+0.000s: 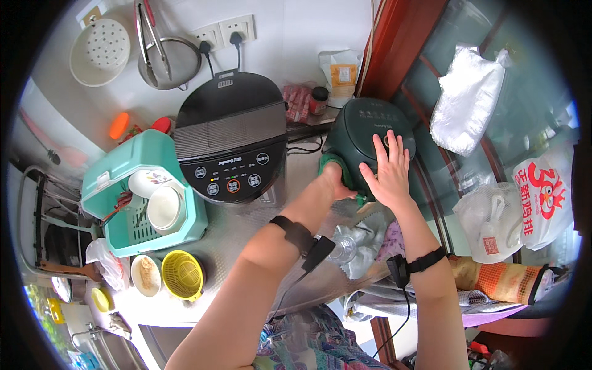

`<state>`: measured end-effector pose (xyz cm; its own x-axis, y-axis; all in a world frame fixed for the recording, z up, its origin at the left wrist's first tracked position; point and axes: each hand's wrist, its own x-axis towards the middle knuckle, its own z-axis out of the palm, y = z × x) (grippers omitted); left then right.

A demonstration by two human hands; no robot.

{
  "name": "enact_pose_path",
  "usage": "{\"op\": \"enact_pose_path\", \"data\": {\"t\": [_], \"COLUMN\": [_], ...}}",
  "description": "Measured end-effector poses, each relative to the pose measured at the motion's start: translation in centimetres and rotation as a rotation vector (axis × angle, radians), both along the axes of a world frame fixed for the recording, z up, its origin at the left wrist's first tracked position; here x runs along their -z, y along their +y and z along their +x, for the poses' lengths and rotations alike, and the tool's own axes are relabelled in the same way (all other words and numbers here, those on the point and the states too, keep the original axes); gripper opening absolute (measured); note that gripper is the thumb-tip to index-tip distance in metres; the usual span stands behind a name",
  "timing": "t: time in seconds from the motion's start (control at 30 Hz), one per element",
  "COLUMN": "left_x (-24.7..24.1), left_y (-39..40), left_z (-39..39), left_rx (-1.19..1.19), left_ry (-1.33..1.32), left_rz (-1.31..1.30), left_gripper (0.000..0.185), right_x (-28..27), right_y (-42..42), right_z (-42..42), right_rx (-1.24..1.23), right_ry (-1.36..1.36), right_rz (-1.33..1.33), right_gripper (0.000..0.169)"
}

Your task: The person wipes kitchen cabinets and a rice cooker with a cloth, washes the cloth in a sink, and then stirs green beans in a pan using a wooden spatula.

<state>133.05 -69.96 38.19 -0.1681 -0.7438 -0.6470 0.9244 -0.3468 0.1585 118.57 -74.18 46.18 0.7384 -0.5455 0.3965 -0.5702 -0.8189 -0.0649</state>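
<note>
A dark green Joyoung appliance [365, 134], shaped like an air fryer, stands at the back right of the counter. My left hand [336, 181] presses a green cloth [341, 161] against its left side, the fingers partly hidden by the cloth. Spread fingers of my right hand [391, 173] rest on the appliance's upper front, over part of its round knob, and hold nothing. Just in front of it lie a crumpled pale grey cloth [367, 249], a clear plastic container [343, 249] and a purple patterned cloth [391, 237].
Left of the appliance stands a black Joyoung water dispenser [231, 138]. Further left are an open turquoise dish box [196, 222] with bowls, a yellow basket [182, 275] and a white bowl [147, 276]. Plastic bags [485, 222] hang along the glass door at right.
</note>
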Motion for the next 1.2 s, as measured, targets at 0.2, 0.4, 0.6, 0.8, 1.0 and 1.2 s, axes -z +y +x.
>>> {"op": "enact_pose_path", "data": {"t": [0.2,0.4,0.6,0.8,1.0,1.2], "left_x": [-5.7,-8.2,-8.4,-4.2,-3.9,1.7], "left_y": [4.0,14.9,28.0,40.3,56.0,73.3], "left_z": [-1.5,-2.7,-2.6,-2.8,-6.2,-12.9], "left_rx": [-0.025,-0.052,-0.034,-0.068,-0.436,-0.823], "left_ry": [-0.211,-0.346,-0.683,-0.637,-0.456,-0.288], "left_rz": [-0.155,-0.331,-0.476,-0.333,0.130,0.278], "left_gripper": [0.049,0.045,0.033,0.024,0.030,0.046], "right_x": [0.3,-0.3,-4.8,1.3,3.0,4.5], "right_y": [-0.7,-1.7,13.6,24.9,34.7,51.0], "right_z": [-0.2,-0.7,0.5,2.3,5.2,6.0], "right_rx": [-0.002,-0.133,-0.907,-0.986,-0.986,-1.161], "right_ry": [-0.015,-0.197,-0.197,0.273,0.551,0.626], "right_rz": [0.022,0.038,1.060,1.356,1.432,1.646], "right_gripper": [0.067,0.059,0.072,0.055,0.019,0.017]}}
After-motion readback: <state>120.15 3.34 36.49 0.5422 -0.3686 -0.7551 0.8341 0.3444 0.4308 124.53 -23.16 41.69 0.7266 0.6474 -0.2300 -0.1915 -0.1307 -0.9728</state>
